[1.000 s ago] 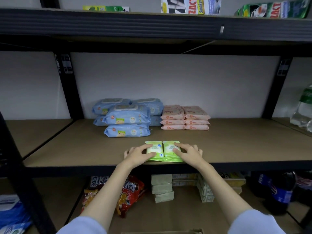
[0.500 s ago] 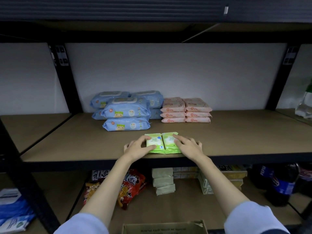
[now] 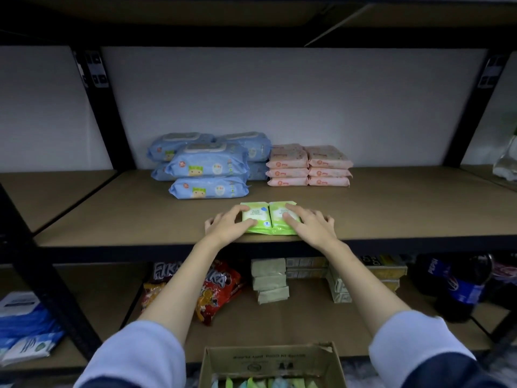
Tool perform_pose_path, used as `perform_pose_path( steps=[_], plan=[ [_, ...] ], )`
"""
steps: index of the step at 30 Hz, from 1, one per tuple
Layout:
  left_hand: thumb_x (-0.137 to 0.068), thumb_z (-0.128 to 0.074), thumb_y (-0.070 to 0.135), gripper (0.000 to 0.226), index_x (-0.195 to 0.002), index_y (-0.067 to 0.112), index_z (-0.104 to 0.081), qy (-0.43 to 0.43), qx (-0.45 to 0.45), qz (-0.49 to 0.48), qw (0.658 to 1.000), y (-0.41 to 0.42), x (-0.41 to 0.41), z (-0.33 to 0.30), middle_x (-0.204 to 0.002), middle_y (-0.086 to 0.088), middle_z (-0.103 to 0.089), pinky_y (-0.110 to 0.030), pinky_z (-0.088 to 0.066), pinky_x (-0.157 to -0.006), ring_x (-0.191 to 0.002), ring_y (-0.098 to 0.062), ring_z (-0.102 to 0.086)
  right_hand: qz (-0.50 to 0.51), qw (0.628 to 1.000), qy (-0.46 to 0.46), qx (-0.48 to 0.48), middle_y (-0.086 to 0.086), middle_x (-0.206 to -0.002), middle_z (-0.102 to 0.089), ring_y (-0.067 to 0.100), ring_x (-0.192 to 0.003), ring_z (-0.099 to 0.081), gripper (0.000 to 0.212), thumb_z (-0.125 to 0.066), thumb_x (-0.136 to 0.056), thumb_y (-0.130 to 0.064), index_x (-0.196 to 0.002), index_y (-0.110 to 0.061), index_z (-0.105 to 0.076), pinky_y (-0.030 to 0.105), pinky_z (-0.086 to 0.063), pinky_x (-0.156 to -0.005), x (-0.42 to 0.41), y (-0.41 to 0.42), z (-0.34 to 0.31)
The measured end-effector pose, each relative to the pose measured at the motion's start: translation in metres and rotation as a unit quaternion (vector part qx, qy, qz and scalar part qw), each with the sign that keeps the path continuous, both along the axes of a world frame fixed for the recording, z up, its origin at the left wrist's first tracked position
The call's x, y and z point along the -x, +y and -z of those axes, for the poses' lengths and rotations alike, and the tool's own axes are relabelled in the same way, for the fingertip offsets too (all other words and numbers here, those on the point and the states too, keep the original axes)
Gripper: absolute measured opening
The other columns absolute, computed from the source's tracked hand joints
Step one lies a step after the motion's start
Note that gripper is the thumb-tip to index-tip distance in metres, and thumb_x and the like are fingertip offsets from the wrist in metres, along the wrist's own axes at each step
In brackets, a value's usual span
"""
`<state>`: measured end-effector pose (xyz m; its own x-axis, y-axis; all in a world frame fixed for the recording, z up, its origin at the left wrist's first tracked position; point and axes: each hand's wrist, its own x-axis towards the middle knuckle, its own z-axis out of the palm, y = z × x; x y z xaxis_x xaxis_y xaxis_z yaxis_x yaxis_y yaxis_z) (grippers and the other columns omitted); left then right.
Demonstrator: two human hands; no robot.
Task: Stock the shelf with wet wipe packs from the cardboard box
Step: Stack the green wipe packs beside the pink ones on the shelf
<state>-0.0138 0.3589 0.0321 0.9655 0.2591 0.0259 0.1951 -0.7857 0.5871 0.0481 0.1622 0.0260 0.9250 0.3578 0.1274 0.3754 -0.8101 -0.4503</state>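
Resting with fingers spread and barely bent, not clenched, on the 2 small light-green wet wipe packs (image 3: 269, 217): left hand (image 3: 228, 226) pressing the left one, right hand (image 3: 310, 225) pressing the right one. Lying flat and touching side by side at the front edge of the brown wooden shelf board (image 3: 405, 211). Sitting further back: stacked blue wet wipe packs (image 3: 208, 166), with 2 stacks of 3 flat pink wet wipe packs (image 3: 309, 166) just beside them on the right. Standing below at the bottom edge: open brown cardboard box (image 3: 270, 361), showing more green packs inside. Lying on the lower shelf: red snack bags (image 3: 221, 289) and dark cola bottles (image 3: 458, 287).
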Motion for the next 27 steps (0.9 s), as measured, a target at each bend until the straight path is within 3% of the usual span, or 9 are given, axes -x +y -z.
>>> perform_pose_path(
  steps=[3, 6, 10, 12, 14, 18, 20, 23, 27],
  plan=[
    [-0.088, -0.049, 0.051, 0.048, -0.132, 0.037, -0.038, -0.030, 0.037, -0.004, 0.999, 0.000, 0.005, 0.000, -0.142, 0.006, -0.043, -0.038, -0.017, -0.109, -0.135, -0.020, -0.030, -0.007, 0.998, -0.020, -0.063, 0.001, -0.147, -0.037, 0.027, -0.134, -0.031, 0.052, -0.035, -0.093, -0.055, -0.142, -0.037, -0.031, 0.049, -0.016, -0.110, 0.006, -0.005, 0.000],
    [-0.084, -0.058, 0.047, 0.056, -0.133, 0.028, -0.040, -0.128, 0.103, -0.005, 0.986, -0.001, 0.026, 0.006, -0.140, 0.002, -0.044, -0.040, -0.026, -0.111, -0.134, -0.020, -0.031, -0.015, 0.988, -0.089, -0.122, 0.001, -0.145, -0.039, 0.025, -0.132, -0.033, 0.054, -0.045, -0.090, -0.053, -0.139, -0.032, -0.038, 0.044, -0.024, -0.105, 0.024, -0.014, 0.008],
    [-0.090, -0.054, 0.029, 0.039, -0.128, 0.023, -0.046, -0.266, 0.032, 0.010, 0.963, -0.019, 0.086, 0.042, -0.127, 0.010, -0.047, -0.030, -0.029, -0.105, -0.125, -0.008, -0.034, -0.028, 0.964, -0.215, -0.153, 0.003, -0.134, -0.048, 0.021, -0.126, -0.039, 0.047, -0.048, -0.084, -0.042, -0.126, -0.022, -0.053, 0.035, -0.028, -0.097, 0.076, -0.033, 0.044],
    [-0.089, -0.050, 0.031, 0.036, -0.124, 0.023, -0.050, -0.269, 0.030, 0.012, 0.963, -0.027, 0.115, 0.076, -0.120, 0.013, -0.050, -0.026, -0.031, -0.100, -0.117, -0.004, -0.038, -0.034, 0.964, -0.207, -0.165, 0.003, -0.127, -0.052, 0.021, -0.122, -0.043, 0.040, -0.050, -0.086, -0.036, -0.121, -0.021, -0.057, 0.031, -0.029, -0.096, 0.099, -0.042, 0.074],
    [-0.090, -0.051, 0.028, 0.032, -0.121, 0.020, -0.053, -0.202, 0.059, 0.015, 0.977, -0.032, 0.134, 0.123, -0.117, 0.010, -0.054, -0.026, -0.035, -0.098, -0.113, -0.006, -0.045, -0.038, 0.975, -0.150, -0.158, 0.003, -0.120, -0.055, 0.022, -0.118, -0.047, 0.033, -0.051, -0.087, -0.033, -0.117, -0.019, -0.059, 0.028, -0.031, -0.094, 0.115, -0.049, 0.112],
    [-0.087, -0.057, 0.005, 0.029, -0.116, 0.007, -0.056, 0.024, 0.144, -0.003, 0.989, -0.041, 0.163, 0.227, -0.113, -0.008, -0.062, -0.029, -0.044, -0.092, -0.107, -0.024, -0.058, -0.030, 0.991, 0.059, -0.118, 0.006, -0.113, -0.060, 0.024, -0.114, -0.051, 0.021, -0.058, -0.089, -0.019, -0.109, -0.015, -0.064, 0.026, -0.035, -0.089, 0.138, -0.053, 0.190],
    [-0.086, -0.055, 0.000, 0.029, -0.115, 0.001, -0.056, 0.125, 0.176, -0.041, 0.976, -0.045, 0.176, 0.268, -0.111, -0.017, -0.063, -0.023, -0.041, -0.080, -0.103, -0.032, -0.059, -0.015, 0.985, 0.149, -0.090, 0.008, -0.111, -0.064, 0.024, -0.109, -0.056, 0.019, -0.058, -0.088, -0.016, -0.105, -0.013, -0.067, 0.026, -0.039, -0.088, 0.144, -0.055, 0.228],
    [-0.089, -0.052, 0.001, 0.030, -0.119, -0.003, -0.053, 0.226, 0.189, -0.059, 0.954, -0.051, 0.190, 0.309, -0.113, -0.020, -0.062, -0.019, -0.035, -0.068, -0.096, -0.022, -0.057, 0.040, 0.967, 0.246, -0.056, 0.010, -0.106, -0.069, 0.027, -0.094, -0.063, 0.018, -0.058, -0.086, -0.016, -0.101, -0.013, -0.069, 0.030, -0.048, -0.081, 0.151, -0.060, 0.278],
    [-0.093, -0.045, 0.001, 0.030, -0.121, -0.005, -0.053, 0.304, 0.216, -0.101, 0.922, -0.055, 0.206, 0.357, -0.101, -0.017, -0.064, -0.025, -0.035, -0.067, -0.099, -0.030, -0.057, 0.077, 0.936, 0.345, -0.007, 0.014, -0.095, -0.071, 0.027, -0.097, -0.064, 0.020, -0.055, -0.086, -0.022, -0.093, -0.011, -0.070, 0.028, -0.045, -0.080, 0.170, -0.071, 0.335]
  ],
)
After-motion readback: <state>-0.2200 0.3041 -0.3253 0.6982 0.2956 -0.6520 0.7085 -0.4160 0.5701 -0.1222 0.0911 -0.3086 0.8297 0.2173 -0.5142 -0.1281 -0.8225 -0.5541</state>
